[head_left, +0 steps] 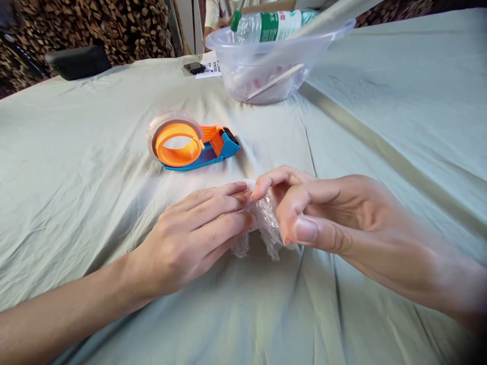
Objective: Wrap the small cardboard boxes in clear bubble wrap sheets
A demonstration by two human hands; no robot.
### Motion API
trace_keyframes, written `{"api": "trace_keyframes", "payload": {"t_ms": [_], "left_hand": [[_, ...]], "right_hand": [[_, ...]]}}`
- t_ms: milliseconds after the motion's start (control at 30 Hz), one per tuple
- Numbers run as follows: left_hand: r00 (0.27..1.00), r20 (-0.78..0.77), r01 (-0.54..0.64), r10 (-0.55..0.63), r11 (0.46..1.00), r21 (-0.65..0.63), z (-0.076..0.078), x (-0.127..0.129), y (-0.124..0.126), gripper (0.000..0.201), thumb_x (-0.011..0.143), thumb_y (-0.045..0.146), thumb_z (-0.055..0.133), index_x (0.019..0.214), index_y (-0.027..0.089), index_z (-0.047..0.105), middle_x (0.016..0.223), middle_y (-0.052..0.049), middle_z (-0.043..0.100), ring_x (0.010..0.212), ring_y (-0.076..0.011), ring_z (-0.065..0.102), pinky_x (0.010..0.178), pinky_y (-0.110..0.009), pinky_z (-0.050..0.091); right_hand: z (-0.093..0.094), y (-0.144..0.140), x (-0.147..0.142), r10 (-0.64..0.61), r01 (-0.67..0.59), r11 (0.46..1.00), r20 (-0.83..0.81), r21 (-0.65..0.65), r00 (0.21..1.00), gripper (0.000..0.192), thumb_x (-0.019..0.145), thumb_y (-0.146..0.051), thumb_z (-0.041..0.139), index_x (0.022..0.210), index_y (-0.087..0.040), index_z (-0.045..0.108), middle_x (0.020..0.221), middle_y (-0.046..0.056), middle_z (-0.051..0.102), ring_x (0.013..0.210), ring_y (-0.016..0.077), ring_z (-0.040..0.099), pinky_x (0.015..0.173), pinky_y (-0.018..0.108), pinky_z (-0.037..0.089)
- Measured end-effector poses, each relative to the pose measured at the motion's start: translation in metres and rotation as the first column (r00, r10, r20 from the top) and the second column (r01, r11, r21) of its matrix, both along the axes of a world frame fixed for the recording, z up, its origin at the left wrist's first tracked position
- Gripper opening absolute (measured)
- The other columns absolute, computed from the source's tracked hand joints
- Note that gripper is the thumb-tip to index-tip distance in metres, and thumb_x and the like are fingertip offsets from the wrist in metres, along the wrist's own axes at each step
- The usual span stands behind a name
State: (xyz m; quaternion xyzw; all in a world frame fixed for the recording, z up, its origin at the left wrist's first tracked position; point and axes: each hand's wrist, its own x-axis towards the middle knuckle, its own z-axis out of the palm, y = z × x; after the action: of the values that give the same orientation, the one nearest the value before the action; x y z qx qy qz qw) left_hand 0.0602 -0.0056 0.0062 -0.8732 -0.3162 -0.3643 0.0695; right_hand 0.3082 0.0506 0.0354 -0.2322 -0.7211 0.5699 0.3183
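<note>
A small bundle of clear bubble wrap (267, 215) lies between my hands, its crinkled edges hanging down at the front. My left hand (198, 223) reaches in from the left, its fingers laid over the bundle and holding it; the thumb is hidden. My right hand (323, 213) pinches thumb and index finger together at the right edge of the wrap, while another fingertip touches its top. Whatever is inside the wrap cannot be seen. Just beyond my left hand lies an orange and blue tape dispenser (213, 158) with a roll of clear tape (154, 133) on it.
A clear plastic basin (262, 91) at the back holds a green-capped bottle (272, 25) and a long pale roll (335, 17). Left of it are a paper (209, 69), a small black object (194, 67) and a black case (79, 62). A wrinkled pale green cloth (95, 147) covers the table.
</note>
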Motion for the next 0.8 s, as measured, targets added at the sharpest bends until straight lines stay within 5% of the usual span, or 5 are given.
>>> {"api": "trace_keyframes", "payload": {"t_ms": [167,367,500,633,800], "left_hand": [[0.997,-0.067,-0.040,0.037,0.998,-0.040,0.007,-0.006,-0.001,0.019,0.109,0.009,0.064,0.120,0.019,0.076,0.143,-0.012,0.079,0.139,-0.0199,0.076,0.118,-0.029,0.067],[0.967,-0.192,0.133,-0.170,0.972,-0.191,0.020,-0.024,0.007,0.042,0.109,0.004,0.053,0.146,0.016,0.069,0.160,-0.016,0.068,0.158,-0.0228,0.061,0.131,-0.035,0.058],[0.973,-0.179,0.124,-0.149,0.982,-0.141,0.016,-0.024,0.008,0.032,0.110,0.014,0.065,0.141,0.014,0.072,0.154,-0.017,0.072,0.153,-0.0235,0.066,0.131,-0.034,0.058],[0.993,-0.111,0.015,-0.026,0.996,-0.092,0.006,-0.016,0.004,0.029,0.109,0.018,0.070,0.135,0.028,0.075,0.150,-0.004,0.074,0.142,-0.0190,0.073,0.122,-0.030,0.064],[0.996,-0.040,-0.073,0.077,0.994,0.077,0.002,-0.006,-0.001,0.007,0.104,0.020,0.079,0.111,0.023,0.078,0.114,-0.001,0.076,0.107,-0.0136,0.075,0.099,-0.024,0.065]], "right_hand": [[0.002,-0.007,0.000,-0.174,0.168,0.969,0.021,0.181,0.985,0.025,0.103,-0.038,0.084,0.081,-0.027,0.077,0.093,0.003,0.075,0.114,0.0216,0.070,0.104,0.030,0.059],[0.000,-0.009,0.001,-0.353,0.348,0.886,-0.039,0.307,0.935,0.025,0.108,-0.040,0.078,0.088,-0.027,0.073,0.093,0.002,0.072,0.091,0.0173,0.069,0.073,0.028,0.058],[-0.005,-0.009,0.006,-0.406,0.388,0.865,-0.012,0.319,0.914,0.024,0.107,-0.039,0.080,0.089,-0.025,0.073,0.084,0.000,0.073,0.076,0.0124,0.069,0.064,0.024,0.055],[-0.009,-0.011,0.009,-0.393,0.380,0.889,0.000,0.255,0.919,0.022,0.103,-0.043,0.086,0.090,-0.026,0.079,0.083,0.000,0.078,0.072,0.0137,0.074,0.068,0.021,0.064],[-0.009,-0.015,0.012,-0.381,0.368,0.903,0.019,0.221,0.924,0.025,0.101,-0.046,0.087,0.088,-0.026,0.080,0.085,0.001,0.082,0.073,0.0159,0.079,0.065,0.021,0.066]]}}
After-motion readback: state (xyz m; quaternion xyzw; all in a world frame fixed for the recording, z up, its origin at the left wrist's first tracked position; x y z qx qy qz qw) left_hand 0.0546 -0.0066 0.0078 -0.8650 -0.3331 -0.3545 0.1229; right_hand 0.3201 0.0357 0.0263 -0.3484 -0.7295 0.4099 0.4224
